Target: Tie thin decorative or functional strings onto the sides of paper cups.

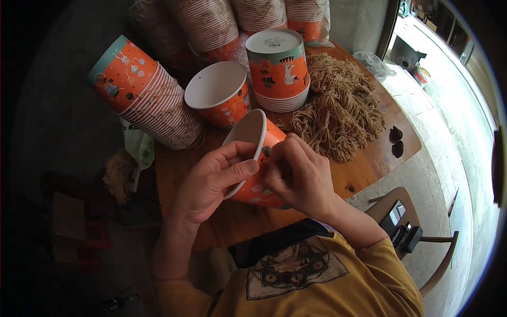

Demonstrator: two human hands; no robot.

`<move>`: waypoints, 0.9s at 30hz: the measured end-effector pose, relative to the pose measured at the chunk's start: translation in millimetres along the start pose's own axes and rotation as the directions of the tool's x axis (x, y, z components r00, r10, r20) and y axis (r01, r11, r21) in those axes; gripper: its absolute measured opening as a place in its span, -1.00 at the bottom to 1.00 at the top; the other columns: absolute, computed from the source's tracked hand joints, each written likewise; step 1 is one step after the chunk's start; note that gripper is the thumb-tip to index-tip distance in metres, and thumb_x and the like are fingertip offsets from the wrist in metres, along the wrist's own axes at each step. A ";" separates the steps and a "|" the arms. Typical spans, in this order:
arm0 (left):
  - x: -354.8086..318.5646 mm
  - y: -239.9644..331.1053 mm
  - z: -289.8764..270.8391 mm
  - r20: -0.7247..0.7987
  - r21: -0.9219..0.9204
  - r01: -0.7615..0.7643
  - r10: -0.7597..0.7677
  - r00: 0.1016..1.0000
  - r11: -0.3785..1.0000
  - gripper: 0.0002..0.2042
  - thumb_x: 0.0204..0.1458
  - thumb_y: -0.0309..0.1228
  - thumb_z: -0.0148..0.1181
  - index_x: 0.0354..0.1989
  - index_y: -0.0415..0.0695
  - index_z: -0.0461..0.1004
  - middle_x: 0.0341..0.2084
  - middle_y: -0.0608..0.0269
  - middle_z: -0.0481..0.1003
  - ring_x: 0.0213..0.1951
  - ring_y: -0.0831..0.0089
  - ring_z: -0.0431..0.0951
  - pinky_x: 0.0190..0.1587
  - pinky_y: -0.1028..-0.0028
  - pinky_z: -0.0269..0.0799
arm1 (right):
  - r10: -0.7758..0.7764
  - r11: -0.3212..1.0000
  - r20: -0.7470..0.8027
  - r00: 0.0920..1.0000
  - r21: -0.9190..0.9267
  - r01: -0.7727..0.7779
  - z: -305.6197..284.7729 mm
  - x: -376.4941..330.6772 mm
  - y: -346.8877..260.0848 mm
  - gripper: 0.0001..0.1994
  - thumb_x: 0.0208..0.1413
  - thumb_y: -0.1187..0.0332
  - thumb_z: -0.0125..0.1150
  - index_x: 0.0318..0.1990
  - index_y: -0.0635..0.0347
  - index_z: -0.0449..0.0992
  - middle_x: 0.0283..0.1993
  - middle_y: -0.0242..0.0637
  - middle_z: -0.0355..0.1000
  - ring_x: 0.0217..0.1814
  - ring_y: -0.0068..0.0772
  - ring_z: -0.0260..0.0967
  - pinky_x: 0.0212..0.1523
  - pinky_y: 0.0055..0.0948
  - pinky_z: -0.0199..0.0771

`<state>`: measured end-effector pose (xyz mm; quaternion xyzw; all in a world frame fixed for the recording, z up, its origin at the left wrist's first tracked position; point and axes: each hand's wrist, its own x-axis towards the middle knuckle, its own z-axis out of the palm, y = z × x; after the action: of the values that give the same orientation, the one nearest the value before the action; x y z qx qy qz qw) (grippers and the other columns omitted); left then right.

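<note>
An orange paper bucket (272, 136) with a white inside is tilted between my hands at the table's near side. My left hand (214, 177) grips its rim, fingers inside and thumb along the edge. Against the bucket's outer wall, my right hand (303, 177) is closed with its fingers curled; whatever they pinch is hidden. Just beyond stands another open bucket (215, 87). A short stack of upside-down buckets (277, 71) is beside it. To their right lies a heap of tan cords (343, 105).
A long nested stack of buckets (158, 100) leans at the left, cords draped over it. Wrapped stacks (206, 24) line the back of the wooden table (364, 171). Two small dark objects (396, 141) lie near its right edge. A chair (380, 208) at the right holds a phone (397, 212).
</note>
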<state>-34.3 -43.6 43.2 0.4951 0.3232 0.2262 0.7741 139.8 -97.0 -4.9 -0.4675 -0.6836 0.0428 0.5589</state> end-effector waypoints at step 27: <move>14.3 -11.7 4.2 0.025 0.922 -0.174 0.398 0.917 0.345 -0.93 0.16 -0.51 -0.11 -0.26 -0.24 0.22 -0.31 -0.09 0.40 -0.20 -0.06 0.42 -0.20 0.14 0.32 | 0.355 0.734 0.377 0.856 0.454 -0.505 22.2 -13.7 25.3 -0.88 0.17 0.43 0.11 -0.22 0.24 0.33 -0.47 -0.47 0.38 -0.50 -0.73 0.29 -0.51 -0.59 0.33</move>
<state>-21.0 -41.4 29.8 0.8580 0.3785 0.1948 0.2874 136.1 -81.9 -37.8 -0.4277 -0.5837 0.4238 0.5447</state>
